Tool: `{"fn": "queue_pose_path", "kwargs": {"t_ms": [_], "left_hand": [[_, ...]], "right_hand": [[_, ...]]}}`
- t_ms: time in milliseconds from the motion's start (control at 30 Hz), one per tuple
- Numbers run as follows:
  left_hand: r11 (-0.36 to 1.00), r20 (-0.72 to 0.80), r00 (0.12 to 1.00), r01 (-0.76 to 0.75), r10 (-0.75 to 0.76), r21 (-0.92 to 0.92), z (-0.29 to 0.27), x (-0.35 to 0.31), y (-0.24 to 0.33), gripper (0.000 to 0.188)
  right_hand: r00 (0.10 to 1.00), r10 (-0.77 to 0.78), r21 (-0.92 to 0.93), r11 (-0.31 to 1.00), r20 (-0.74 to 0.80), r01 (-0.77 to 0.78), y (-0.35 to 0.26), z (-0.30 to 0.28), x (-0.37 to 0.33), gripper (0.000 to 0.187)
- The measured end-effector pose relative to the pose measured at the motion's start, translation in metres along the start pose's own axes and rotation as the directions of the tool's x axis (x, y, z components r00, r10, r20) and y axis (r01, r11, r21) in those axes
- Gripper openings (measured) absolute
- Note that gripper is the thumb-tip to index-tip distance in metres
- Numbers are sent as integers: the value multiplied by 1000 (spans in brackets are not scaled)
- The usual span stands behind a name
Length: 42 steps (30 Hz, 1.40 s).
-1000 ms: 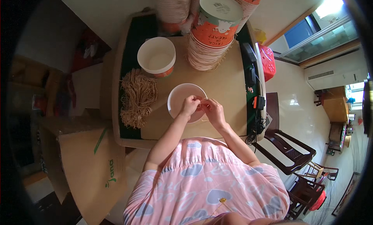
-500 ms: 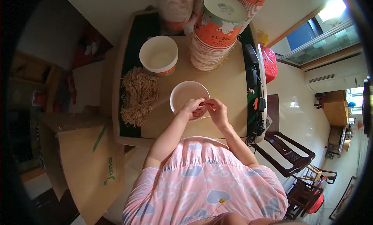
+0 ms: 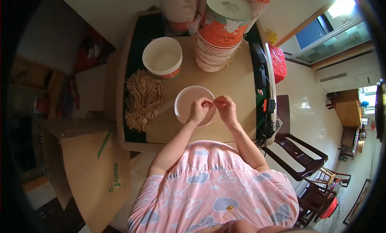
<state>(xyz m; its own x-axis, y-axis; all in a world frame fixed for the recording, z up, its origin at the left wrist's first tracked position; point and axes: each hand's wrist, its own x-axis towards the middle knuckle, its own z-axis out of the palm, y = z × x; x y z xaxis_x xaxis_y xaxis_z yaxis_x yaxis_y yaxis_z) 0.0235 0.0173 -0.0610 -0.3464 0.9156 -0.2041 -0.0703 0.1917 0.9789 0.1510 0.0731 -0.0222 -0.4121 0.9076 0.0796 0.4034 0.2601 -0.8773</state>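
A white paper bucket (image 3: 184, 99) sits open end up on the table in front of me. My left hand (image 3: 200, 110) is over its opening, fingers pinched. At the bucket's right rim my right hand (image 3: 226, 109) is also closed in a pinch, its fingertips close to the left ones. Both appear to pinch a thin cord; a pale strand of cord (image 3: 214, 121) shows below the right hand. The exact spot between the fingertips is too small to make out. Left of the bucket lies a bundle of beige cords (image 3: 143, 100).
Behind the bundle stands another white and orange bucket (image 3: 162, 56). Tall stacks of orange buckets (image 3: 220, 36) with cords hanging fill the back. Black adapters and cables (image 3: 268, 107) line the right edge. A cardboard box (image 3: 94, 168) stands at lower left, a dark chair (image 3: 301, 156) at right.
The left hand has turned so that its back faces up more, and both hands have drawn slightly apart while still pinching. The view has shifted a little.
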Motion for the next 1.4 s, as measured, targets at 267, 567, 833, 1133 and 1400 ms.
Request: {"fn": "queue_pose_path", "kwargs": {"t_ms": [267,567,833,1133,1400], "left_hand": [[946,13,989,-146,149,288,-3,-12,16,9],[992,-21,996,-84,86,97,-8,-11,9,7],[922,-91,973,-170,214,347,-6,-9,31,7],[885,-88,954,-228,287,406,-5,-17,27,6],[890,-122,943,-242,309,387,-4,-14,25,4]], "right_hand": [[986,87,26,995,144,-92,20,0,7,10],[960,8,27,999,279,-16,5,-11,6,10],[963,59,4,998,263,-62,12,-6,6,10],[967,115,-2,993,225,-118,5,-5,4,12],[974,107,-24,994,199,-105,6,-2,0,12]]}}
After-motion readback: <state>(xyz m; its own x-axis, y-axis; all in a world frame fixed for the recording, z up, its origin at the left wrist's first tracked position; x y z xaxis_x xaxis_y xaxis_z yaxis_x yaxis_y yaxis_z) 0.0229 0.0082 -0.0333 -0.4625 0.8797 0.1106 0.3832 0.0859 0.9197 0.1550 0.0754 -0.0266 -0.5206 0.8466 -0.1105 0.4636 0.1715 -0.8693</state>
